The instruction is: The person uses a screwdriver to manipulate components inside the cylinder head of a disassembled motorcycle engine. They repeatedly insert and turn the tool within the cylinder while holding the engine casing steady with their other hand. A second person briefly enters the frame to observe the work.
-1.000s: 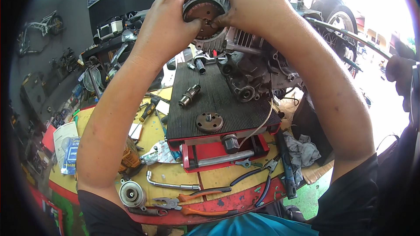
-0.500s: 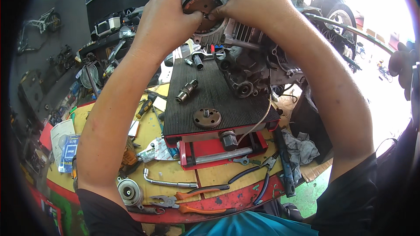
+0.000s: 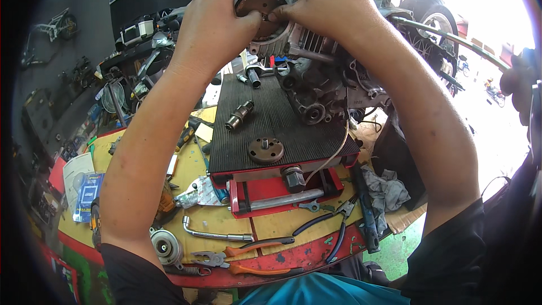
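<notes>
A: Two hands are seen raised at the top of the view, both on one part. How is the part held?

B: The round toothed rotor [image 3: 261, 8] is gripped between them. The left hand [image 3: 217, 20] is curled closed around its left rim, fingers wrapped over the top edge. The right hand [image 3: 322, 3] is closed over its right side, a fingertip [image 3: 275, 16] pressed on the brown face.

A: Position of the rotor relative to the engine?

B: It is held against the finned end of the grey engine block [image 3: 324, 79], just below the right hand. Whether it is fully seated cannot be told.

A: What is noted below the hands?

B: A black ribbed mat [image 3: 271, 130] is laid on a red stand [image 3: 282, 192], on the yellow bench [image 3: 192, 175]. On the mat a short camshaft [image 3: 239, 115] and a round flanged disc [image 3: 266, 149] are recorded, well apart from both hands. Pliers with orange grips [image 3: 237, 257] and a bent chrome wrench [image 3: 214, 232] are seen near the bench's front edge, a grey rag [image 3: 387, 189] at its right.
</notes>
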Tool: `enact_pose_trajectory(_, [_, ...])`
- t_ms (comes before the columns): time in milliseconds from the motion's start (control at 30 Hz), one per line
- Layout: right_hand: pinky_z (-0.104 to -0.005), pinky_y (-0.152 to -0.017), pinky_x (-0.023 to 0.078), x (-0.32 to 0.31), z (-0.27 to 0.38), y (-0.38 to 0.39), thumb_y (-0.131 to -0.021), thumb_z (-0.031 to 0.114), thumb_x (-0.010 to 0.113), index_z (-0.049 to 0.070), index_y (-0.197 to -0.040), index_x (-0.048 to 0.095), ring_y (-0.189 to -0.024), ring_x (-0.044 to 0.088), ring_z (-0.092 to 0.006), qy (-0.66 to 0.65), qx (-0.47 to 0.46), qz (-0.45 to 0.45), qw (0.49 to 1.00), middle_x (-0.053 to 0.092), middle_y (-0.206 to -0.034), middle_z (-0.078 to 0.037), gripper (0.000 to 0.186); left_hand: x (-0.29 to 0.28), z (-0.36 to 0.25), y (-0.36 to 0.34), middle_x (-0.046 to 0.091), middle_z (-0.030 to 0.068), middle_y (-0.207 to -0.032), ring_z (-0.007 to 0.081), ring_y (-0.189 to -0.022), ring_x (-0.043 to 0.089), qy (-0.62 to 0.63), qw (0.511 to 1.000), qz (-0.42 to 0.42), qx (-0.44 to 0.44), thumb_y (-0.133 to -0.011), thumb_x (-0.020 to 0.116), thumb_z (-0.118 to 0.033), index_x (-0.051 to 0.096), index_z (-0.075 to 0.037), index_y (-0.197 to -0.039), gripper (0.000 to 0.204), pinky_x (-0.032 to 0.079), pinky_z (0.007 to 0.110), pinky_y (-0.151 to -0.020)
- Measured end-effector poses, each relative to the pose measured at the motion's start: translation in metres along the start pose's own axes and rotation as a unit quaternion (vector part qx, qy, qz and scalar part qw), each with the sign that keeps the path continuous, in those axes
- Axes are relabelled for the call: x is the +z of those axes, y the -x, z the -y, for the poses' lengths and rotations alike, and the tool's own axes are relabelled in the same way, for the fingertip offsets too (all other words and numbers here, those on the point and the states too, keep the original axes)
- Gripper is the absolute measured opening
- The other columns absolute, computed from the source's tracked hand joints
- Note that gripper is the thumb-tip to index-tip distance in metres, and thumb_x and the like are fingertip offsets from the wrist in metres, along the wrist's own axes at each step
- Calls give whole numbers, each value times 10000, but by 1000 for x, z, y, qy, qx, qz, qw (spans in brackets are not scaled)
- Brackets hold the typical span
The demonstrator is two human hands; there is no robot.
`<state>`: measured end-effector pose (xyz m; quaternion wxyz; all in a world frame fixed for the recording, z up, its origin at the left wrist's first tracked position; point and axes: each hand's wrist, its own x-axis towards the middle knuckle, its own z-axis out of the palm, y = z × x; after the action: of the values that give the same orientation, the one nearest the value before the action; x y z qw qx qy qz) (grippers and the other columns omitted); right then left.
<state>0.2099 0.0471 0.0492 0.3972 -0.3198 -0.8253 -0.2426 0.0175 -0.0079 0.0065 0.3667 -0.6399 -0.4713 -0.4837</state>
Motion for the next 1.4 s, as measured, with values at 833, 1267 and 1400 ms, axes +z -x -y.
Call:
enact_pose_trajectory(833, [-449,-903,628,5,2,4,-776,430,894,53,-1014,819,-1020,778,-338,30,-24,-7,999,800,-1024,-181,453,2,14,1,663,164,-1121,368,-1036,703,-4,998,-19,52,-802,746,-164,660,-13,-1124,366,568,459,-926])
enact_pose_trajectory(1267, [-475,-927,610,-4,5,-9,-769,234,751,8,-956,776,-990,767,-391,23,4,-12,1000,780,-992,-231,295,3,4,-2,674,138,-1170,312,-1099,696,-36,999,-1,6,-791,771,-154,666,-37,-1180,419,544,415,-970])
enact_pose_trajectory(1400, [-473,-931,607,-8,7,-10,-763,246,752,15,-937,780,-993,765,-391,19,5,7,1000,780,-991,-231,291,3,6,-1,676,138,-1162,306,-1085,706,-22,1000,1,-3,-794,767,-149,669,-35,-1183,417,548,412,-961])
